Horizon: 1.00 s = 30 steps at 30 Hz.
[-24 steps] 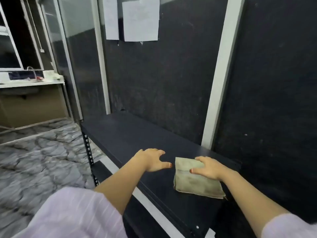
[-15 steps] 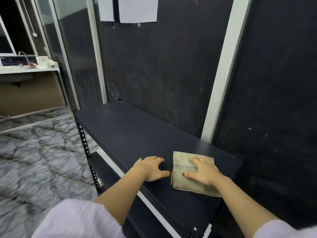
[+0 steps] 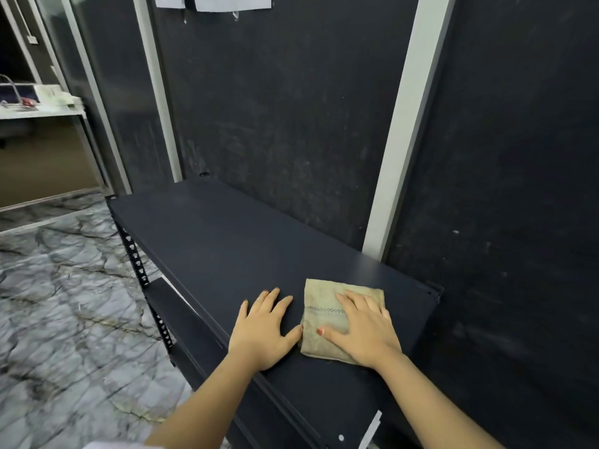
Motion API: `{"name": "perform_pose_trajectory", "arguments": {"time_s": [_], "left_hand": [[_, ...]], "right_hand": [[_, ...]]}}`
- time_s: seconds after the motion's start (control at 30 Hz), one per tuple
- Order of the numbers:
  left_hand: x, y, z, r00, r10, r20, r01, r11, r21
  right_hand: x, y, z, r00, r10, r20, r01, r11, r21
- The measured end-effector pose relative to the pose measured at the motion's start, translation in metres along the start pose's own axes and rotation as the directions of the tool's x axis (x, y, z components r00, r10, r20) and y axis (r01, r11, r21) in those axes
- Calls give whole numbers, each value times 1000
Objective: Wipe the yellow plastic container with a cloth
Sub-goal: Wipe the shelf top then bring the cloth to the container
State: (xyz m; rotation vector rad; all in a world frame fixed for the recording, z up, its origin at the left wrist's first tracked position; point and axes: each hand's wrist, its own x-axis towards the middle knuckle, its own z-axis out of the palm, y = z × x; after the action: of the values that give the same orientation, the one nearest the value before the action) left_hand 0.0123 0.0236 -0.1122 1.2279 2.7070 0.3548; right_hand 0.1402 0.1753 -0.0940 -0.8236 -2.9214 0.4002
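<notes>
A folded beige cloth (image 3: 321, 315) lies flat on the dark shelf top (image 3: 227, 241), near its right end. My right hand (image 3: 364, 332) rests palm down on the cloth with the fingers spread, covering its right half. My left hand (image 3: 264, 328) lies flat on the bare shelf just left of the cloth, its thumb touching the cloth's left edge. No yellow plastic container shows in this view.
The shelf stands against a dark wall with a white vertical strip (image 3: 405, 124). A lower shelf board (image 3: 168, 303) and a perforated metal upright (image 3: 136, 254) sit below left. Marble-patterned floor (image 3: 64, 319) spreads to the left; a white counter (image 3: 39, 108) stands far left.
The view has tilted down and closer. My right hand has slid further onto the cloth and flattened on it. My left hand has settled flat beside the cloth.
</notes>
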Motion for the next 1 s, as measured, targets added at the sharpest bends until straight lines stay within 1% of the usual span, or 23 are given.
{"name": "perform_pose_trajectory", "arguments": {"time_s": [0.17,0.43,0.87,1.0], "left_hand": [[0,-2,1,1000,2,-27,-3,1000,-6],[0,0,1,999,-5,-49,3,999,-33],[-2,0,0,997,11,-74,-15,999,-52],[-1,0,1,997,12,-82,-17,998,-54]], "right_hand": [[-3,-1,4,997,-34,-69,35,999,19],[-4,-3,5,988,-65,-139,69,997,26],[-6,-11,4,983,3,-183,-7,1000,-22],[-6,-11,4,981,27,-192,-30,999,-12]]}}
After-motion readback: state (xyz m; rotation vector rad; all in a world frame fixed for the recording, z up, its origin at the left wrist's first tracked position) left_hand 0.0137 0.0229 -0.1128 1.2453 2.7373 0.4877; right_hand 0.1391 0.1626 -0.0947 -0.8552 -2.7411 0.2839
